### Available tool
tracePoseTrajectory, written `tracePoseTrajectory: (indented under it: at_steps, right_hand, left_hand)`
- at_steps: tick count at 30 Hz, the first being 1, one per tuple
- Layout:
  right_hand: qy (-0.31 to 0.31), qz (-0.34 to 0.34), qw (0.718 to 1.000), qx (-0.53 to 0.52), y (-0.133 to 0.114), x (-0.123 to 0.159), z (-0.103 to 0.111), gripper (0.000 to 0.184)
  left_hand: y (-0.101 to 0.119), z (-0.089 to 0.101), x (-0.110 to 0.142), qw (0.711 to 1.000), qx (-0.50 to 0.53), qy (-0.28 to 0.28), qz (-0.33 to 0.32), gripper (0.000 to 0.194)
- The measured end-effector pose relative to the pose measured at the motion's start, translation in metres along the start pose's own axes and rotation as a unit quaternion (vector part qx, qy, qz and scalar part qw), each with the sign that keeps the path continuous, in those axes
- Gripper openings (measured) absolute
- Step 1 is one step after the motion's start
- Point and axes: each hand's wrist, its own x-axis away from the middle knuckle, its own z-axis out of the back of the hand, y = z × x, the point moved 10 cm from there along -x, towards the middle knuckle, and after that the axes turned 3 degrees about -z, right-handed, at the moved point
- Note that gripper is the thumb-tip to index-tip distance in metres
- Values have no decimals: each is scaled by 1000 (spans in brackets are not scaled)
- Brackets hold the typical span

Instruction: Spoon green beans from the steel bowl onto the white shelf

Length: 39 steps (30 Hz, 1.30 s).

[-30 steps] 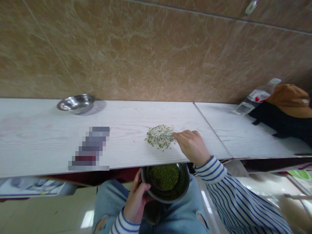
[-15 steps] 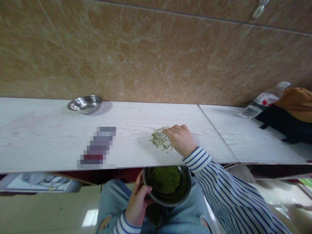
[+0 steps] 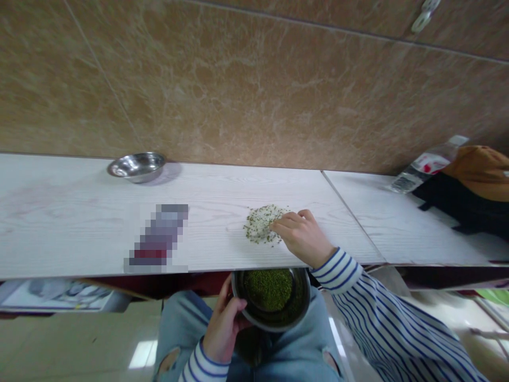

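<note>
Two metal bowls; one grain pile; one utensil; one bottle; one cap; two hands

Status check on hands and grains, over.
Left hand holds metal bowl, green grains inside. Right hand at mixed white-and-green grain pile. Shallow dish off left, out of the way.

A clear bottle leans beside a brown cap and a black bag at the surface's right end, near the tiled wall.

White table — mixed grains, metal bowl, pixelated object, bottle — dark bundle at one end
</note>
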Motion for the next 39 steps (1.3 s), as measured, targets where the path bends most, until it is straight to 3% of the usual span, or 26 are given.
tracePoseTrajectory:
  at_steps: [6,12,20,28,39]
  right_hand:
    - [0,-2,1000,-14,1,22,10,19]
    - [-4,-57,998,-16,14,31,9,19]
    - [-8,-56,998,-33,0,39,5,20]
    - [-1,-85,995,-45,8,49,7,20]
    - [10,-67,997,-44,-4,57,13,20]
  left_hand:
    - [-1,0,-1,1000,-9,-3,4,64]
    - [-3,0,-1,1000,-16,-3,8,65]
    - [-4,-1,1,1000,-11,-2,12,66]
    - [-5,0,1,1000,-4,-4,11,65]
    - [-2,-2,3,1000,-9,-7,2,65]
